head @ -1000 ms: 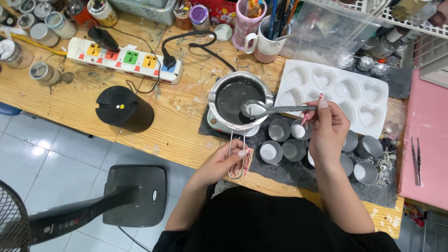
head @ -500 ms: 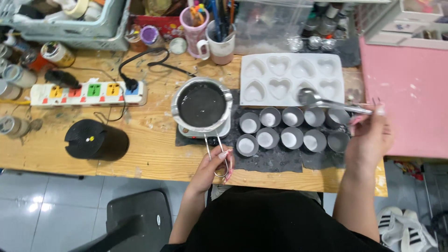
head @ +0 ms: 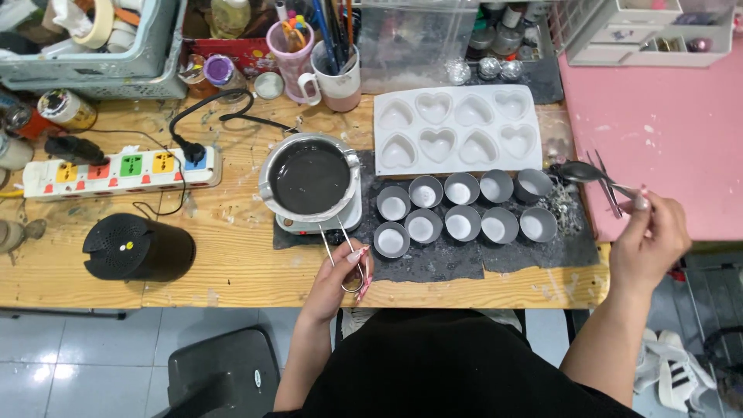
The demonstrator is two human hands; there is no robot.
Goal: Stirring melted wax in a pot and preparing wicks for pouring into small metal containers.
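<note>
Left hand: the left hand sits at the near edge of the wooden table. Its fingers are curled and pinch the wire handle of the melting pot; the long nails point to the right.
Melting pot: one metal pot with dark liquid inside. It stands on a small white hot plate, just left of the cups, and its wire handle comes toward the person.
Power strip: one white strip at the left, with coloured sockets; one black plug is in it.
Black cylinder: one round black thing with a slotted top, near the front left of the table.
Small metal cups: ten grey cups in two rows of five on a dark mat, between the pot and the right hand. Most show a white bottom.
Heart mould: one white tray with eight heart hollows, in two rows of four, just behind the cups.
Mugs: two mugs with brushes and pens, behind the pot.
Right hand: the right hand is held over the right end of the table, beside the pink surface. Thumb and fingers are pressed together on the end of a metal spoon's handle.
Spoon: one spoon; its bowl points left and hangs just right of the last cup, not touching it. I cannot tell if something is in the bowl.
Tweezers: one pair lies on the pink surface, just behind the spoon.
</note>
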